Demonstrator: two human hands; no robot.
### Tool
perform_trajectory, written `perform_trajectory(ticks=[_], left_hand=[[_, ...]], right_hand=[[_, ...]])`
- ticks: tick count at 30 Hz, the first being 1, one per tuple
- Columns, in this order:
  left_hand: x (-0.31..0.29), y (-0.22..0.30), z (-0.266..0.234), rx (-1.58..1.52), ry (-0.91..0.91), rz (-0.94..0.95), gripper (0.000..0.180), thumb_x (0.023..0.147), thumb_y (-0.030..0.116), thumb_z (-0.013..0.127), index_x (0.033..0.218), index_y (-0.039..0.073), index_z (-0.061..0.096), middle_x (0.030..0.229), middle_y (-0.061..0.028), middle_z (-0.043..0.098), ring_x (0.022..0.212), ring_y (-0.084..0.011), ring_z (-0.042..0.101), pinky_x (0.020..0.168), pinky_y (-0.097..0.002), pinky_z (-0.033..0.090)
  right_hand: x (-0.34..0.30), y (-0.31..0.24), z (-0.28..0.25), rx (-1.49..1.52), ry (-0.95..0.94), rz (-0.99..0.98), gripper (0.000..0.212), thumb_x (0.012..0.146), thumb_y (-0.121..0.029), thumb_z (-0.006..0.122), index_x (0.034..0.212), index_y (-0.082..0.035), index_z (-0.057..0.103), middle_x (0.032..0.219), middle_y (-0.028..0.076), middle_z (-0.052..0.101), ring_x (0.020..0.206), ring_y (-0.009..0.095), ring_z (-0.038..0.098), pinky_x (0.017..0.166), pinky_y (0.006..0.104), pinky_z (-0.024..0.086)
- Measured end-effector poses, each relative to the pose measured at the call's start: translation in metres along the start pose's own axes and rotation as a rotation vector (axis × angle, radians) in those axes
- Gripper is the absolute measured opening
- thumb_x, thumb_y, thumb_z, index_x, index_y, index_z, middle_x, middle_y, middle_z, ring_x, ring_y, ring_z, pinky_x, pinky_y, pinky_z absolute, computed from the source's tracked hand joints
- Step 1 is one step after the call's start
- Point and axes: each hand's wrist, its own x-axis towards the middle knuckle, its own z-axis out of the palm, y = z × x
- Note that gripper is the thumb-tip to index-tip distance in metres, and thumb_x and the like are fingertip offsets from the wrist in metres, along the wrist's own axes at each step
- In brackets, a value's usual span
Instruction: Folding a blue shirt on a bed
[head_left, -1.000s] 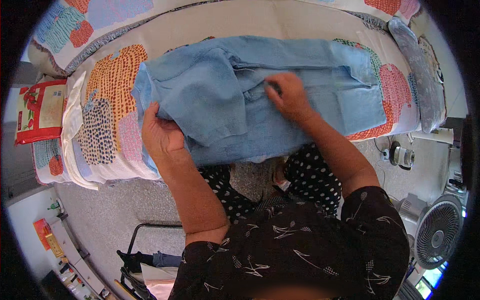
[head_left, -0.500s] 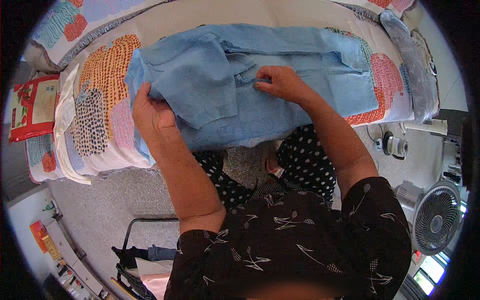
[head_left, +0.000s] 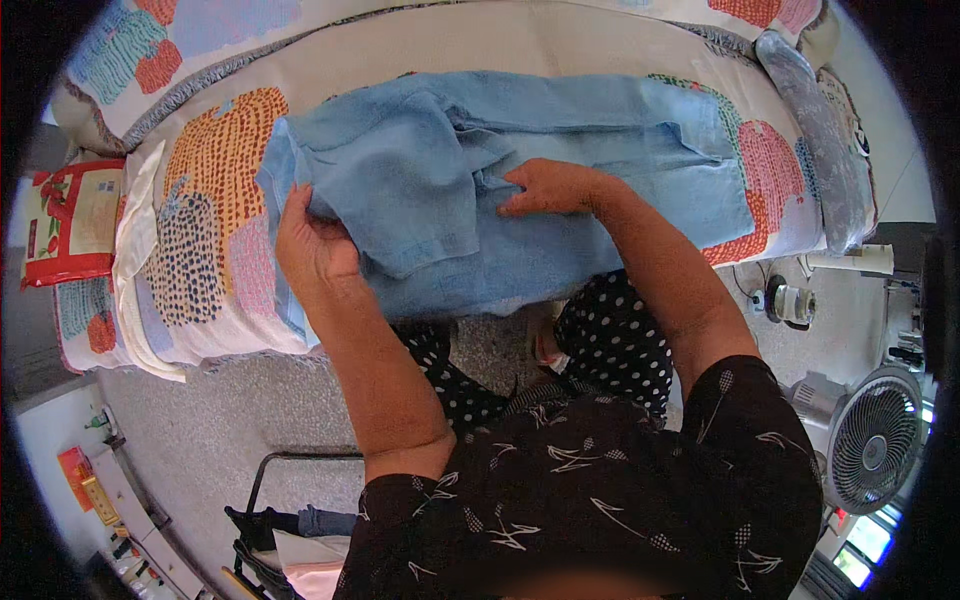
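Observation:
A light blue denim-like shirt (head_left: 620,190) lies spread sideways across the patterned sofa cover, one sleeve (head_left: 410,200) folded over on top of its body. At the shirt's left end my left hand (head_left: 318,240) is closed on the cloth edge, thumb on top and the other fingers partly hidden under the fabric. Near the middle, beside the folded sleeve's end, my right hand (head_left: 550,188) rests on the shirt with thumb and fingers apart. Creases run along the upper side of the cloth to the right.
The sofa cover (head_left: 195,260) has coloured patches. A red packet (head_left: 75,225) and a white cloth strip (head_left: 135,265) lie at left; a grey cushion (head_left: 810,130) is at right. A fan (head_left: 872,452) stands lower right, and a rack with clothes (head_left: 300,525) lower left.
My right hand has gone from a pinch on the cloth to spread fingers, slightly lower. My left hand keeps its hold. The whole view has shifted a little.

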Motion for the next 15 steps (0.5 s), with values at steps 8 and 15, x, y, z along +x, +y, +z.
perform_trajectory(ticks=[8, 15], left_hand=[[-0.012, 0.001, 0.012, 0.044, 0.041, 0.028, 0.039, 0.08, 0.005, 0.054, 0.117, -0.007, 0.046, 0.114, -0.0187, 0.053, 0.104, -0.0315, 0.053, 0.092, -0.0458, 0.043], [-0.007, -0.001, 0.001, -0.008, -0.049, 0.026, 0.041, 0.08, 0.005, 0.054, 0.119, -0.007, 0.045, 0.116, -0.0189, 0.052, 0.106, -0.0305, 0.052, 0.093, -0.045, 0.043]], right_hand=[[0.002, -0.006, -0.002, -0.173, -0.133, 0.082, 0.046, 0.079, -0.042, 0.057, 0.097, 0.0, 0.06, 0.094, 0.02, 0.062, 0.088, 0.031, 0.059, 0.078, 0.0389, 0.044], [0.019, 0.015, -0.013, -0.22, 0.568, 0.097, 0.026, 0.081, -0.028, 0.059, 0.094, -0.005, 0.062, 0.091, 0.014, 0.062, 0.09, 0.031, 0.059, 0.078, 0.0383, 0.046]])
